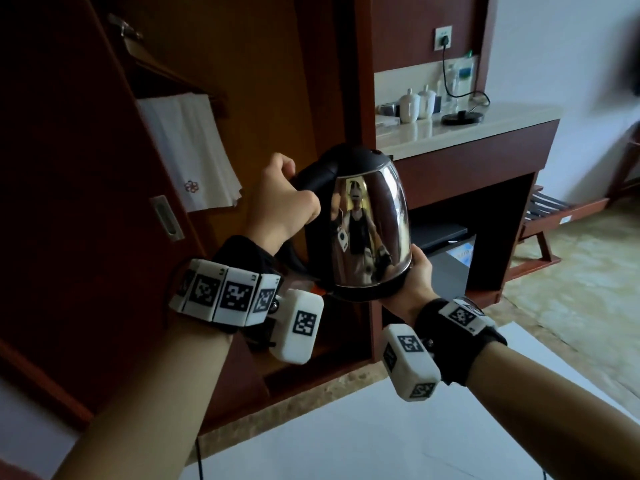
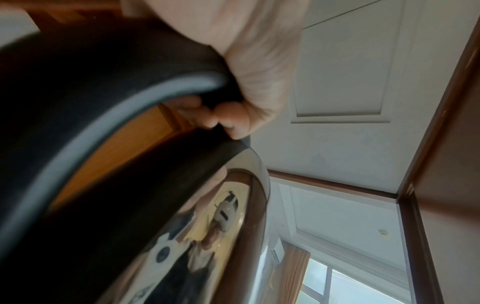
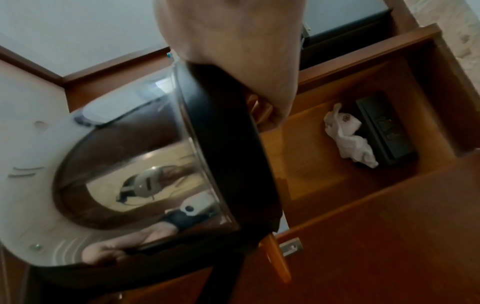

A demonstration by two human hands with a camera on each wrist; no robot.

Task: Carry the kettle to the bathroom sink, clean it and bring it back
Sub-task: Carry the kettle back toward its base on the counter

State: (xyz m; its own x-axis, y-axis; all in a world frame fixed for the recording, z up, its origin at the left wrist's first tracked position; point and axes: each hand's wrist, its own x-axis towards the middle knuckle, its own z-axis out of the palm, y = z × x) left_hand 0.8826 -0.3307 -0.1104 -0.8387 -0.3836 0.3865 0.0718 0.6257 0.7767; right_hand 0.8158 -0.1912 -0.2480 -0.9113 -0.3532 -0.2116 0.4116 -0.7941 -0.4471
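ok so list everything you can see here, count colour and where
kettle: 1, steel with black lid and handle, held in the air
kettle base: 1, black, on the pale counter
lidded cups: 2, white, at the counter's back
hanging bag: 1, white, in the wardrobe
luggage rack: 1, dark wood, on the floor at right
left hand: grips the handle
right hand: holds the kettle's base rim

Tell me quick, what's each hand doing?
Left hand: gripping the kettle by its black handle.
Right hand: holding the kettle's base from below.
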